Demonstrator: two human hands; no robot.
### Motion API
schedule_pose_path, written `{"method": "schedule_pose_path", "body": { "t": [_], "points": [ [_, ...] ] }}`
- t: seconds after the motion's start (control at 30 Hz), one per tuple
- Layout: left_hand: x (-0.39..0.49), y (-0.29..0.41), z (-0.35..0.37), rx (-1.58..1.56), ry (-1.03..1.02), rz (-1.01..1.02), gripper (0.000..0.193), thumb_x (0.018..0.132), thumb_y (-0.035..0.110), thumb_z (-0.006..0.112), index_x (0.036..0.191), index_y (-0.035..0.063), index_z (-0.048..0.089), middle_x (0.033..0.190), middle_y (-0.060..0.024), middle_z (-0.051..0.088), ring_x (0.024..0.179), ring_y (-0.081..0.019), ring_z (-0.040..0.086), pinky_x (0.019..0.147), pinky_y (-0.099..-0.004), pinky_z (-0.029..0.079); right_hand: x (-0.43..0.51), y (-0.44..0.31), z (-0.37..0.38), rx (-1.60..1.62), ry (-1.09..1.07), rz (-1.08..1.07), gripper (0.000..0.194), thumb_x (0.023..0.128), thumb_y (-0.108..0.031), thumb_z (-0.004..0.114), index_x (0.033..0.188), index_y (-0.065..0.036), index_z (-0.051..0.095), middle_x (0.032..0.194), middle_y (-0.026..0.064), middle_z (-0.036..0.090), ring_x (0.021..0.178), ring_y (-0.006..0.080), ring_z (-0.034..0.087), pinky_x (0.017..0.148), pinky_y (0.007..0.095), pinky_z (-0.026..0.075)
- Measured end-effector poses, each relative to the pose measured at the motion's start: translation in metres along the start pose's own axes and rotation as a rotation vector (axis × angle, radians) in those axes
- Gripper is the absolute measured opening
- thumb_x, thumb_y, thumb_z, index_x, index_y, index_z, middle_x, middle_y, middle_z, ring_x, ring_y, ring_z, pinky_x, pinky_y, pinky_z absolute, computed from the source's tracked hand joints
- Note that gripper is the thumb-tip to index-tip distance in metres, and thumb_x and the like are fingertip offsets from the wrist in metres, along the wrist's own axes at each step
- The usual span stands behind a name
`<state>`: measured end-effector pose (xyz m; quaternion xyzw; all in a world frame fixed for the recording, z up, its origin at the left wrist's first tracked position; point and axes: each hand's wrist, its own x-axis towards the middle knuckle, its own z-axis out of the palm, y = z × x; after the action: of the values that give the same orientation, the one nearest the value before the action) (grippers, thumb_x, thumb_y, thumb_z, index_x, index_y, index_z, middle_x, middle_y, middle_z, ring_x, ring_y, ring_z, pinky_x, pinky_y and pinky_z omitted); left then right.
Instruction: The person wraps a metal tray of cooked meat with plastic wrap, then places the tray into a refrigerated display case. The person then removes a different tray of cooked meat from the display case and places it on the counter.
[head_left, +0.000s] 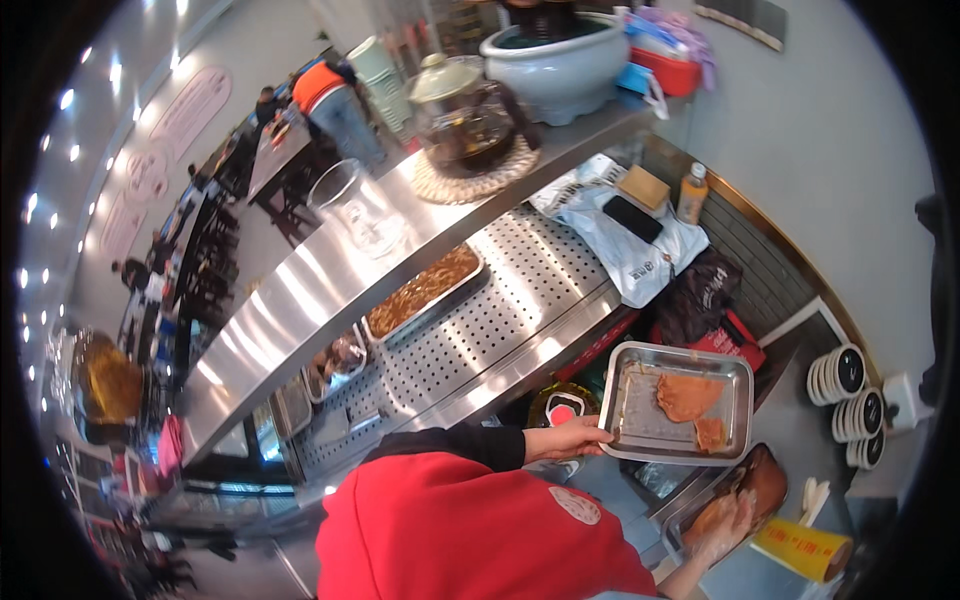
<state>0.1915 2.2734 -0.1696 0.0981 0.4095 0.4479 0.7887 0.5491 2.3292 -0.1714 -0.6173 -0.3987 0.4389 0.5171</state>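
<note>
My left hand (568, 438) grips the near left corner of a rectangular steel tray (622, 442), held out at the right of centre. In the tray lie a larger flat piece of orange-brown food (686, 397) and a smaller piece (710, 433). My right hand (726, 519), seemingly in a clear thin glove, rests on a large glossy brown piece of food, perhaps cooked meat (765, 480), in a container (673, 541) at the lower right. Whether its fingers close on the food cannot be told.
A yellow printed cup or bag (801, 549) lies beside the container. Stacked black-lidded tubs (840, 371) stand at the right. The perforated steel counter (517, 277) holds a tray of brown food (424, 292). A glass teapot (469, 124) and glass jug (356, 210) stand on the raised shelf (292, 300).
</note>
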Motion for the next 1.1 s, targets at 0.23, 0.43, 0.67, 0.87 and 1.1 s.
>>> {"method": "schedule_pose_path", "body": {
  "t": [0.23,0.43,0.67,0.87,1.1],
  "points": [
    [-0.026,0.003,0.017,0.034,0.111,0.073,0.018,0.081,0.013,0.062,0.098,0.0066,0.059,0.087,-0.0002,0.06,0.07,-0.0078,0.057,0.062,-0.0217,0.048,-0.026,-0.059,0.016,0.431,-0.056,0.016,0.027,0.089,-0.014,0.047,0.115,-0.007,0.048,0.085,0.0039,0.053,0.072,0.0115,0.048,0.061,0.0256,0.044],
    [-0.027,-0.001,0.013,0.186,0.129,0.046,0.022,0.08,0.009,0.059,0.1,0.0011,0.055,0.088,-0.0037,0.061,0.072,-0.0095,0.058,0.059,-0.0192,0.048,-0.024,-0.093,0.021,0.191,0.048,0.073,0.029,0.082,-0.017,0.061,0.107,-0.004,0.055,0.103,0.0091,0.06,0.092,0.0171,0.058,0.081,0.0277,0.046],
    [-0.03,-0.001,0.031,0.202,-0.021,0.027,0.02,0.081,0.009,0.056,0.099,-0.0002,0.054,0.084,-0.0029,0.06,0.067,-0.0073,0.054,0.059,-0.0197,0.042,-0.023,-0.134,0.058,-0.083,-0.418,-0.245,0.034,0.077,-0.007,0.064,0.109,-0.001,0.052,0.11,0.0113,0.056,0.102,0.0195,0.055,0.089,0.0312,0.044],
    [-0.031,-0.007,0.031,0.376,-0.119,-0.03,0.032,0.08,0.009,0.057,0.111,-0.0001,0.05,0.095,-0.0035,0.06,0.08,-0.0098,0.057,0.068,-0.0227,0.046,0.004,-0.143,0.089,-0.902,-0.767,-0.632,0.058,0.064,-0.016,0.071,0.116,-0.003,0.048,0.114,0.0137,0.052,0.111,0.0298,0.047,0.094,0.0363,0.038],
    [-0.032,-0.023,0.036,0.373,-0.111,-0.16,0.032,0.08,0.009,0.057,0.111,0.0029,0.049,0.098,-0.0028,0.059,0.08,-0.0096,0.057,0.063,-0.0214,0.046,0.007,-0.108,0.096,-1.242,-0.783,-0.645,0.028,0.055,-0.012,0.072,0.08,-0.005,0.061,0.087,0.0127,0.061,0.091,0.0299,0.057,0.076,0.0382,0.046]
  ]
}}
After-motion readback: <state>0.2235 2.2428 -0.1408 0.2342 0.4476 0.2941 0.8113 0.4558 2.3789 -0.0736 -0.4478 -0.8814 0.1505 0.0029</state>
